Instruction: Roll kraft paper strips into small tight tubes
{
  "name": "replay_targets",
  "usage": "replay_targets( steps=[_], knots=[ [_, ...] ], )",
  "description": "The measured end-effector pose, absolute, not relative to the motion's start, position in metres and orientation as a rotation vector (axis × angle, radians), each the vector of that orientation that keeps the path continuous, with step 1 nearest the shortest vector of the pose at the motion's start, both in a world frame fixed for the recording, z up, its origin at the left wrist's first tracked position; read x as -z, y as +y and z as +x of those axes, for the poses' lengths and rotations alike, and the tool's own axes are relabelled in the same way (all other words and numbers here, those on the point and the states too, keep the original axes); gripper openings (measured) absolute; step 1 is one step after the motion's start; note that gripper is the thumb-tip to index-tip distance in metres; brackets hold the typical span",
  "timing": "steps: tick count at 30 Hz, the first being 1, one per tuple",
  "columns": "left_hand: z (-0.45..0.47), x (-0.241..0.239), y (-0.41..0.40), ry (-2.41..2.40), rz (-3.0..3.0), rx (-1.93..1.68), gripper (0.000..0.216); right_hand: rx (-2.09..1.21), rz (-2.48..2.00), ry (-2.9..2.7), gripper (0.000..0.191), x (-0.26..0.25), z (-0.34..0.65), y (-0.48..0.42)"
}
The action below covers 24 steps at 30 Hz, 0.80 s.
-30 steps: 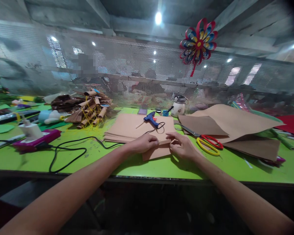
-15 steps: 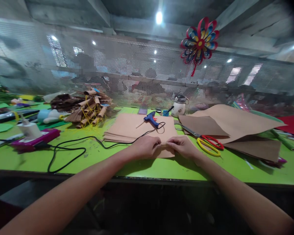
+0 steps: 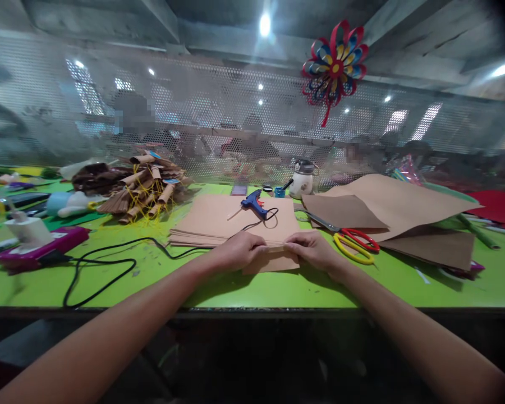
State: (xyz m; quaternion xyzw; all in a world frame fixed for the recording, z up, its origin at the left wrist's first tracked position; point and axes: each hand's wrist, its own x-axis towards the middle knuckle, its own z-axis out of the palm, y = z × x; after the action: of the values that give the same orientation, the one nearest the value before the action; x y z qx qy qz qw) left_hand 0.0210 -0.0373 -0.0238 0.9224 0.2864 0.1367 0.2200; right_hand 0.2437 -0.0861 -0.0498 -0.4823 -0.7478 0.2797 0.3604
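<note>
A sheet of brown paper [image 3: 273,262] lies near the table's front edge, its far side folded into a narrow strip. My left hand [image 3: 244,251] pinches this fold at its left part. Fingers closed, my right hand [image 3: 313,251] grips the same fold a little farther right. Just beyond the hands is a stack of brown paper [image 3: 206,219], with a blue glue gun [image 3: 255,205] resting on top. Scissors with red and yellow handles [image 3: 353,247] lie to the right of my right hand.
At left, a black cord [image 3: 105,247] runs from a purple power strip [image 3: 46,247]. Rolled brown paper pieces with yellow string [image 3: 147,191] are heaped behind. Large brown sheets [image 3: 366,196] cover the right side. A white jar [image 3: 303,182] stands at the back.
My hands have moved slightly apart along the fold, both still pinching the paper. The whole view has shifted a little, so the table's things appear farther left.
</note>
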Motion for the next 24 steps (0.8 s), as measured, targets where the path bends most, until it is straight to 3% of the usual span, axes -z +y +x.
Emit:
replay_targets(
  steps=[10,24],
  knots=[
    [0.023,0.022,-0.043,0.793,2.803,-0.348,0.030,-0.538,-1.161,-2.160,0.031,0.046,0.239,-0.089],
    [0.020,0.029,-0.033,0.660,2.681,-0.386,0.034,-0.539,-1.163,-2.225,0.033,0.046,0.237,-0.090]
  ],
)
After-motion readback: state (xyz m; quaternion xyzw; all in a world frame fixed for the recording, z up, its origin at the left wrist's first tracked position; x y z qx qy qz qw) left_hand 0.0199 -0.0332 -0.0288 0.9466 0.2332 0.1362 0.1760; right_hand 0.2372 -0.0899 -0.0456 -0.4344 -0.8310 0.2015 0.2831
